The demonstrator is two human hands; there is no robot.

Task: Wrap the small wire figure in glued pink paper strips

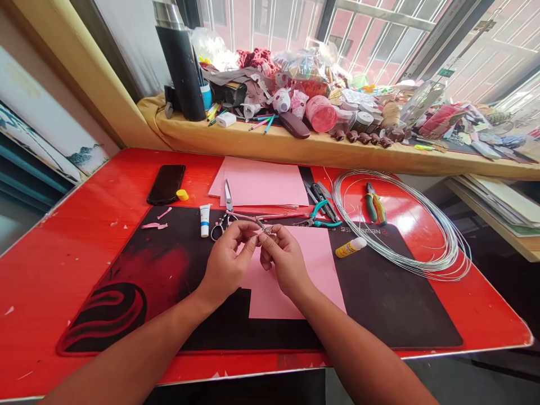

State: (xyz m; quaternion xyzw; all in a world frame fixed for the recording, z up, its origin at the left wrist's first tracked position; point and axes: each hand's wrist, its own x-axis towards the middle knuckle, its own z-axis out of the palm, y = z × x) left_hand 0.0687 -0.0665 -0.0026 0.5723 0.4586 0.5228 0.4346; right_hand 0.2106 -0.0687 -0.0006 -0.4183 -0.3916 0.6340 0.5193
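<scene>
silver, seemingly metal and twisted, a slim piece (pixel 265 227) sits right at the grip, above the near sheet of pink paper (pixel 316 275). the left hand (pixel 231 253) pinches it from one side between thumb and fingertips, and the right hand (pixel 283 256) does the same from the other, the two thumb tips almost meeting. the fingers hide part of the piece, so i cannot tell its whole shape.

just beyond the grip and a little left lie the scissors (pixel 228 197), blades pointing away, with a white tube (pixel 205 220) beside them. farther left are pink scraps (pixel 155 226), and past those a yellow cap (pixel 182 194) next to a dark phone (pixel 166 184). straight beyond the grip is a stack of pink sheets (pixel 265 183).

to the right of the grip and farther off, teal-handled pliers (pixel 316 212) lie by a black cutter (pixel 321 197). nearer, on the right, a yellow glue bottle with a white cap (pixel 351 247) rests on the black mat (pixel 379 298). well right of the grip, a big loose coil of silvery wire (pixel 451 242) spreads over the mat and the red table (pixel 485 304), with green and yellow pliers (pixel 375 203) inside its loop.
</scene>
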